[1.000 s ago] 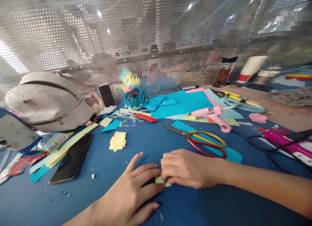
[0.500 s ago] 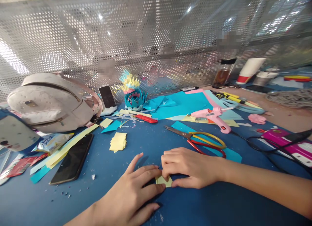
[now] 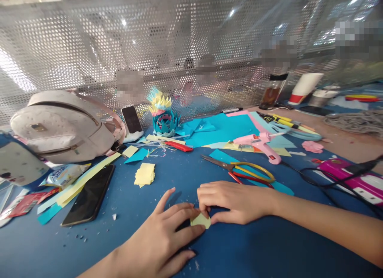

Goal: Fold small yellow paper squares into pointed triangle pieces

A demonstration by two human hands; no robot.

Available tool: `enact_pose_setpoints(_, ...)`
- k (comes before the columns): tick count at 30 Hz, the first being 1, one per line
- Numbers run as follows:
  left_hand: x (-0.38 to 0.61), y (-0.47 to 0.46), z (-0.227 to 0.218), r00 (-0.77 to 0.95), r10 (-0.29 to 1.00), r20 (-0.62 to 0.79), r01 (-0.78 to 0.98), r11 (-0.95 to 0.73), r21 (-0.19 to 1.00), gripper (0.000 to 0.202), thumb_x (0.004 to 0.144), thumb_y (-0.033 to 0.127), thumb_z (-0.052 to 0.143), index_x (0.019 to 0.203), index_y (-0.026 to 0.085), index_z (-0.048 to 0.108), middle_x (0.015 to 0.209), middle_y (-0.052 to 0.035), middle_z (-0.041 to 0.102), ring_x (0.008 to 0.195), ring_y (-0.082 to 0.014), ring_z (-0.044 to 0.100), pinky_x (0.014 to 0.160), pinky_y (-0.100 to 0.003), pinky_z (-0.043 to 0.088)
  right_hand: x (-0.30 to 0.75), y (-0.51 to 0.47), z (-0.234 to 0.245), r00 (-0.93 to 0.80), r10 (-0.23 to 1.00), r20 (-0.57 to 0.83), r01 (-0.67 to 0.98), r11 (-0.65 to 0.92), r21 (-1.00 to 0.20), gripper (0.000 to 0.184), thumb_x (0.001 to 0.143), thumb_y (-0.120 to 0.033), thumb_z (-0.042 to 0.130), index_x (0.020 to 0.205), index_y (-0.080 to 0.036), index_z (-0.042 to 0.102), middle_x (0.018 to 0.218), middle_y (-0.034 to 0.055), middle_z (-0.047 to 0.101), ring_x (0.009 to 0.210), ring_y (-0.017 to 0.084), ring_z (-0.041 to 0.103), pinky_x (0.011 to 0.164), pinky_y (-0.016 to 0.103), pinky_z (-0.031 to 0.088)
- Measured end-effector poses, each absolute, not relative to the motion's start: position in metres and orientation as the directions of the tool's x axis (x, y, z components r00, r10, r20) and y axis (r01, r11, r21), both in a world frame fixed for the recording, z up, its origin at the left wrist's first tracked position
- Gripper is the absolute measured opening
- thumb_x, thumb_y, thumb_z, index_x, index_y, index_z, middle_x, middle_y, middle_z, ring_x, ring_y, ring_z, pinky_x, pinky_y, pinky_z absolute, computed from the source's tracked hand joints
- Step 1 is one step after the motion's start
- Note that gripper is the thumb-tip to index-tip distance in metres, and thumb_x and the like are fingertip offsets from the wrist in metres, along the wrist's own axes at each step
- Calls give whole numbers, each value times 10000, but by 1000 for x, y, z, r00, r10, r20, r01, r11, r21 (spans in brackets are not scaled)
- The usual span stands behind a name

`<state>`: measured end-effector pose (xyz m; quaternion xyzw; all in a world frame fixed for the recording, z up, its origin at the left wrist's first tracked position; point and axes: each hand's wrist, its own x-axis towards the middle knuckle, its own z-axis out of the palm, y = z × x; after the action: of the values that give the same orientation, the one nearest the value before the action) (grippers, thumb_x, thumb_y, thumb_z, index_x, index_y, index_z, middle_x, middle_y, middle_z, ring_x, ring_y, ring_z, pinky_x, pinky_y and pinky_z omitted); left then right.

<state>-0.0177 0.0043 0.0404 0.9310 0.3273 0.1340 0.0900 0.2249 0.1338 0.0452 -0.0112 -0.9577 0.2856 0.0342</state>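
A small pale-yellow piece of paper (image 3: pixel 201 220) lies on the blue tabletop between my hands; its corners look folded. My left hand (image 3: pixel 167 230) is spread flat, its fingertips holding the paper's left side down while the thumb rests apart on the table. With fingers curled, my right hand (image 3: pixel 227 202) has its thumb and index fingertip on the paper's right and upper edges. A stack of yellow paper squares (image 3: pixel 145 174) sits beyond my left hand. Scissors with red and yellow handles (image 3: pixel 248 172) lie just past my right hand, partly over blue paper.
A black phone (image 3: pixel 92 198) and a beige backpack (image 3: pixel 62 126) are at left. Farther back stand a folded-paper model (image 3: pixel 164 118) and a red cutter (image 3: pixel 178 146). A pink glue gun (image 3: pixel 263 144), its cord and a magenta power strip (image 3: pixel 353 174) occupy the right.
My right fingers have shifted slightly up and back along the paper, so more of it shows. My left hand has stayed nearly still.
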Motion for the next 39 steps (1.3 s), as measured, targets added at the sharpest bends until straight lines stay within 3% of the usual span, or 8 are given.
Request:
enact_pose_setpoints(7, -17, 4, 42, 764, 628, 150, 588, -773, 239, 434, 1066, 317, 505, 1491, 229, 491, 1462, -75, 579, 1412, -243, 497, 1275, -584, 1, 220, 129, 43, -986, 162, 34, 110, 796, -595, 101, 967, -208, 680, 894, -177, 617, 874, -5, 607, 868, 158, 557, 814, 270, 404)
enact_pose_setpoints(15, -17, 4, 42, 777, 613, 140, 589, -788, 179, 420, 1098, 347, 415, 1487, 209, 496, 1469, -87, 569, 1405, -255, 496, 1265, -592, -18, 222, 114, 42, -968, 244, 59, 194, 875, -443, 93, 931, -144, 640, 889, -188, 570, 890, 9, 588, 832, 179, 538, 774, 294, 395)
enact_pose_setpoints(19, -18, 3, 40, 779, 611, 140, 591, -791, 160, 426, 1110, 367, 377, 1487, 212, 500, 1470, -84, 570, 1402, -256, 499, 1265, -584, -33, 222, 114, 42, -965, 254, 64, 201, 876, -438, 84, 934, -150, 633, 895, -185, 568, 892, 12, 590, 810, 176, 529, 776, 295, 395)
enact_pose_setpoints(23, -17, 3, 39, 775, 617, 134, 597, -786, 163, 449, 1112, 391, 365, 1514, 222, 473, 1481, -68, 561, 1416, -242, 477, 1263, -542, -94, 223, 124, 41, -976, 213, 51, 150, 819, -554, 77, 965, -194, 661, 895, -179, 631, 891, 11, 602, 863, 169, 555, 793, 280, 397)
enact_pose_setpoints(26, -18, 4, 39, 771, 623, 134, 602, -781, 167, 453, 1110, 411, 373, 1512, 234, 480, 1486, -46, 556, 1422, -222, 464, 1256, -479, -152, 224, 136, 40, -987, 141, 79, 52, 739, -672, 179, 1008, -305, 640, 891, -184, 702, 906, 24, 618, 914, 164, 576, 813, 264, 413)
enact_pose_setpoints(29, -18, 5, 39, 769, 626, 132, 604, -778, 171, 449, 1108, 417, 382, 1508, 241, 486, 1485, -30, 554, 1424, -211, 458, 1249, -444, -180, 224, 143, 38, -988, 100, 119, -14, 704, -710, 240, 1012, -364, 636, 884, -187, 734, 888, 21, 619, 910, 155, 585, 827, 255, 422)
enact_pose_setpoints(39, -17, 3, 41, 778, 614, 134, 596, -788, 155, 458, 1115, 408, 347, 1516, 224, 472, 1477, -64, 560, 1414, -238, 476, 1260, -531, -108, 222, 127, 44, -969, 247, 28, 194, 823, -533, 97, 925, -221, 748, 880, -183, 671, 901, -14, 618, 887, 157, 568, 777, 266, 374)
